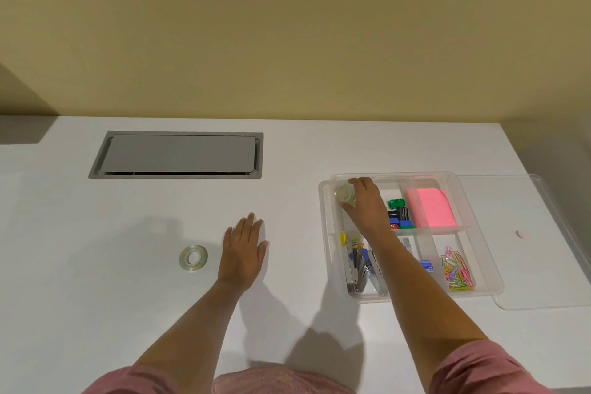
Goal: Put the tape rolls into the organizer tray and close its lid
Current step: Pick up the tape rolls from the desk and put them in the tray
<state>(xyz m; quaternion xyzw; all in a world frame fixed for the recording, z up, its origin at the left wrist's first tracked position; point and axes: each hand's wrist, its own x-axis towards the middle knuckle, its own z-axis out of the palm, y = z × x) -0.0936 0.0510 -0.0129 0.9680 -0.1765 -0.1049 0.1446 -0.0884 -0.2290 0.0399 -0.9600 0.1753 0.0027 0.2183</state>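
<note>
- Clear plastic forms the organizer tray (pixel 326 201), a shallow rectangular box with rounded corners and thin dividers, sitting on the right side of a smooth white table (pixel 128 297).
- Its clear lid (pixel 543 249) lies flat on the table, partly under the tray's right side; the right edge runs out of view.
- The right hand (pixel 367 205) reaches into the tray's far-left compartment, fingers curled around a clear tape roll (pixel 344 194). The roll is glassy and partly covered by the fingers, so its outline is hard to make out.
- A second tape roll (pixel 193 258), a shiny transparent ring with a pale core, lies flat on the table well to the left of the tray.
- The left hand (pixel 244 253) rests palm down on the table, fingers spread and holding nothing, just right of that roll.
- A block of pink sticky notes (pixel 431 206) fills the far-right compartment; small green, blue, black and red pieces (pixel 399 214) sit beside it, too small to identify.
- Metal staplers (pixel 358 269) lie in the near-left compartment, partly hidden by the forearm.
- Coloured paper clips (pixel 457 269) heap in the near-right compartment.
- A grey rectangular hatch (pixel 179 153) is set into the table at far left.
- Pink sleeves (pixel 479 368) are cut off at the bottom.
</note>
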